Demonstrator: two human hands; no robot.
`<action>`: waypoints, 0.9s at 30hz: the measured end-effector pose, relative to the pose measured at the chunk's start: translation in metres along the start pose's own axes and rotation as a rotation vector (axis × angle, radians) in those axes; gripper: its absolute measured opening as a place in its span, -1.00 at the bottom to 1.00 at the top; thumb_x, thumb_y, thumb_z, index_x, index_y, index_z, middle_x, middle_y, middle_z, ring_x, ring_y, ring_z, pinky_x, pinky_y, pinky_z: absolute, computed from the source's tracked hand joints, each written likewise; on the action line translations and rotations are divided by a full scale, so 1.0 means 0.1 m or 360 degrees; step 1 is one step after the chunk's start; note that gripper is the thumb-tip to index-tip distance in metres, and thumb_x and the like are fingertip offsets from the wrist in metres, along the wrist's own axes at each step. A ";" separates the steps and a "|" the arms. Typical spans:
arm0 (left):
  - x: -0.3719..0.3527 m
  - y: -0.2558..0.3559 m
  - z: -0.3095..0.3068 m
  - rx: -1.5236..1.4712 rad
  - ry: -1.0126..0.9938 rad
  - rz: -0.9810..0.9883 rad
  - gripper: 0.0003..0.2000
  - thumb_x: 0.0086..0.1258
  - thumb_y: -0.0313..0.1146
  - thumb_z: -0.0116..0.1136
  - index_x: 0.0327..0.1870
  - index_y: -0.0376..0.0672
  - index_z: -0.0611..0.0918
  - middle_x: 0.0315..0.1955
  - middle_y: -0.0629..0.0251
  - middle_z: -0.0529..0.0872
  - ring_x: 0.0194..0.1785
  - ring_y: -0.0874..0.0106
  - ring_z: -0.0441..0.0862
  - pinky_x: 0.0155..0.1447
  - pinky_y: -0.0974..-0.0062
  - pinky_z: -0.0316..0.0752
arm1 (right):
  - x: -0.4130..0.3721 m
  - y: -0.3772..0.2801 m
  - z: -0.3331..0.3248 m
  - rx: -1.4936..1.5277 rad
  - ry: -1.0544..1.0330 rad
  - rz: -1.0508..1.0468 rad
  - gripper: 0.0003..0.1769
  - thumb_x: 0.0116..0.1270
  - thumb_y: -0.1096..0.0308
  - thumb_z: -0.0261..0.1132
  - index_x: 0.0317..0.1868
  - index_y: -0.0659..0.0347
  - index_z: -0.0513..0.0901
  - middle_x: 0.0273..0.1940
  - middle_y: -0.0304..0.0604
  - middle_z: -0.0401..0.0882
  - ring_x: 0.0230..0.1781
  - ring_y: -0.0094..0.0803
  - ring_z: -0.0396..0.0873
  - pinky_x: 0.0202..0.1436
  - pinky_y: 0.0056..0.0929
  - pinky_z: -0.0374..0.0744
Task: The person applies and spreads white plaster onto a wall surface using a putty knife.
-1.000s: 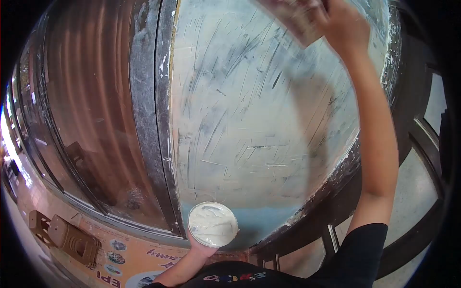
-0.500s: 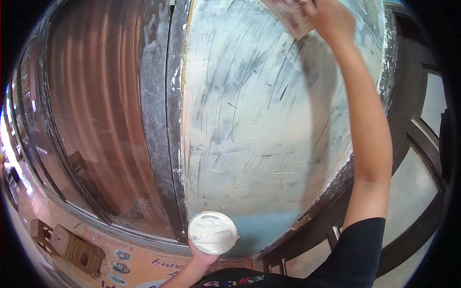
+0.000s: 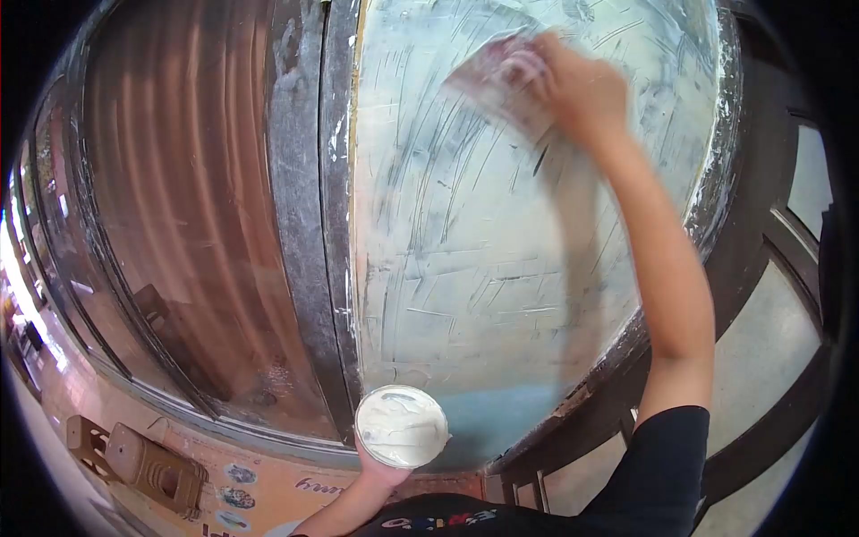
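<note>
My right hand (image 3: pixel 573 89) grips a flat, reddish, paste-smeared spreader (image 3: pixel 492 76), slightly blurred by motion. The spreader lies against the upper part of a wall panel (image 3: pixel 483 259) coated in streaky whitish-blue paste with dark scratch-like marks. Low in the view, my left hand (image 3: pixel 383 470) supports a round tub of white paste (image 3: pixel 402 427) from below. The tub is tilted so its filled top faces me, and its sides and most of my left fingers are hidden.
A dark, paint-flecked frame post (image 3: pixel 309 188) borders the panel on the left, beside glass with a brown curtain (image 3: pixel 179 179) behind. Dark window frames (image 3: pixel 752 268) stand on the right. A brown plastic stool (image 3: pixel 152 461) stands at lower left near a printed orange banner (image 3: pixel 268 483).
My right hand has swept the spreader down and to the left across the upper panel. The tub in my left hand stays nearly in place; the view has shifted slightly.
</note>
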State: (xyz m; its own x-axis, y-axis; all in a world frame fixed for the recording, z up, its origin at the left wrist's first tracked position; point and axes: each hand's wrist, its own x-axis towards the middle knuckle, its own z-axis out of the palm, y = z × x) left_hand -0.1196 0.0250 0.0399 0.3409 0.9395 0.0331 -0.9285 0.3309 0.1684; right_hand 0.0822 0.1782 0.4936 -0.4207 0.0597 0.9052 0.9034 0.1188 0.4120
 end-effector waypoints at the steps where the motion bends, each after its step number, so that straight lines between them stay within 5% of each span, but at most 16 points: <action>1: -0.01 0.01 -0.01 -0.0002 0.0005 0.0000 -0.27 0.39 0.37 -0.21 0.47 0.15 0.38 0.48 0.17 0.35 0.49 -0.10 0.29 0.46 -0.52 0.07 | 0.12 0.24 -0.09 -0.0077 0.0107 0.0073 -0.68 0.45 -0.08 0.19 -0.09 -0.03 0.54 -0.48 -0.15 0.67 -0.45 -0.03 0.66 -0.41 -0.09 0.55; 5: -0.03 0.05 -0.06 -0.0123 -0.0020 -0.0027 -0.29 0.42 0.34 -0.23 0.47 0.13 0.38 0.48 0.16 0.36 0.50 -0.10 0.29 0.46 -0.52 0.05 | -0.10 0.31 -0.23 -0.0030 0.0185 0.0127 -0.58 0.41 -0.19 0.23 -0.07 -0.03 0.54 -0.48 -0.13 0.66 -0.46 0.01 0.65 -0.44 -0.07 0.54; 10: -0.01 0.05 -0.07 -0.0116 0.0009 -0.0062 -0.31 0.45 0.32 -0.26 0.48 0.12 0.38 0.49 0.16 0.34 0.51 -0.09 0.27 0.46 -0.54 0.04 | -1.39 -0.47 -0.10 0.0411 -0.0311 -0.0513 -0.72 0.20 0.00 0.39 -0.27 -0.02 0.60 -0.49 -0.26 0.58 -0.46 -0.25 0.60 -0.34 -0.24 0.42; 13: 0.00 0.04 -0.08 -0.0202 0.0036 -0.0114 -0.27 0.38 0.37 -0.22 0.47 0.14 0.38 0.48 0.15 0.35 0.49 -0.11 0.30 0.45 -0.53 0.08 | -1.83 -0.35 -0.01 0.0188 -0.0438 -0.0525 -0.73 0.19 -0.01 0.39 -0.30 -0.05 0.58 -0.47 -0.32 0.59 -0.44 -0.30 0.62 -0.32 -0.29 0.41; 16: 0.02 0.01 -0.06 -0.0114 -0.0051 -0.0149 -0.26 0.38 0.38 -0.21 0.48 0.14 0.37 0.48 0.12 0.34 0.49 -0.12 0.29 0.45 -0.51 0.10 | -1.45 0.32 -0.04 -0.0053 -0.0120 -0.0148 -0.68 0.28 -0.07 0.34 -0.22 -0.04 0.59 -0.44 -0.23 0.63 -0.43 -0.18 0.62 -0.33 -0.24 0.45; 18: 0.05 -0.05 -0.08 -0.0143 -0.0086 -0.0163 -0.25 0.37 0.38 -0.20 0.49 0.14 0.36 0.49 0.10 0.33 0.49 -0.14 0.29 0.45 -0.50 0.12 | -1.16 0.68 -0.25 -0.0184 -0.0209 0.0479 -0.59 0.36 -0.16 0.29 -0.13 -0.01 0.56 -0.42 -0.10 0.67 -0.41 0.03 0.65 -0.39 0.00 0.51; 22: 0.14 -0.17 -0.02 -0.0170 -0.0068 -0.0186 -0.26 0.39 0.37 -0.22 0.49 0.12 0.36 0.49 0.10 0.33 0.48 -0.14 0.29 0.45 -0.50 0.12 | -1.29 0.86 -0.56 0.0216 -0.0002 0.0623 -0.55 0.38 -0.14 0.30 -0.17 0.11 0.53 -0.44 0.01 0.64 -0.40 0.09 0.64 -0.39 -0.08 0.52; 24: 0.19 -0.27 0.02 -0.0178 -0.0076 -0.0185 -0.26 0.40 0.35 -0.23 0.49 0.12 0.35 0.49 0.09 0.32 0.49 -0.14 0.29 0.45 -0.49 0.12 | -1.70 0.46 -0.68 0.0649 -0.0291 0.0875 -0.58 0.38 -0.06 0.33 -0.18 0.16 0.55 -0.44 0.01 0.63 -0.39 0.10 0.62 -0.36 -0.13 0.53; 25: 0.22 -0.33 0.05 -0.0098 -0.0071 -0.0210 -0.27 0.40 0.36 -0.24 0.50 0.14 0.34 0.50 0.12 0.31 0.50 -0.12 0.27 0.45 -0.53 0.08 | -2.15 0.28 -0.46 0.1040 -0.0133 0.0751 -0.64 0.35 0.02 0.36 -0.15 0.16 0.59 -0.41 0.00 0.62 -0.36 0.07 0.63 -0.29 -0.13 0.56; 27: 0.26 -0.46 0.05 -0.0134 -0.0135 -0.0272 -0.28 0.43 0.33 -0.24 0.51 0.14 0.33 0.52 0.14 0.28 0.53 -0.11 0.23 0.46 -0.54 0.04 | -2.54 -0.34 -0.80 0.0988 -0.1021 0.0617 -0.58 0.29 -0.05 0.38 -0.09 0.12 0.64 -0.31 0.00 0.67 -0.28 0.08 0.65 -0.18 -0.08 0.59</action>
State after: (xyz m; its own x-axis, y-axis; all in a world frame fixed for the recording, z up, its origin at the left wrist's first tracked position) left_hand -0.0675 0.0333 0.0376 0.5023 0.8595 0.0948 -0.8640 0.4944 0.0957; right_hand 0.1655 0.0800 0.2578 -0.2347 0.7118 0.6620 0.8616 0.4676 -0.1974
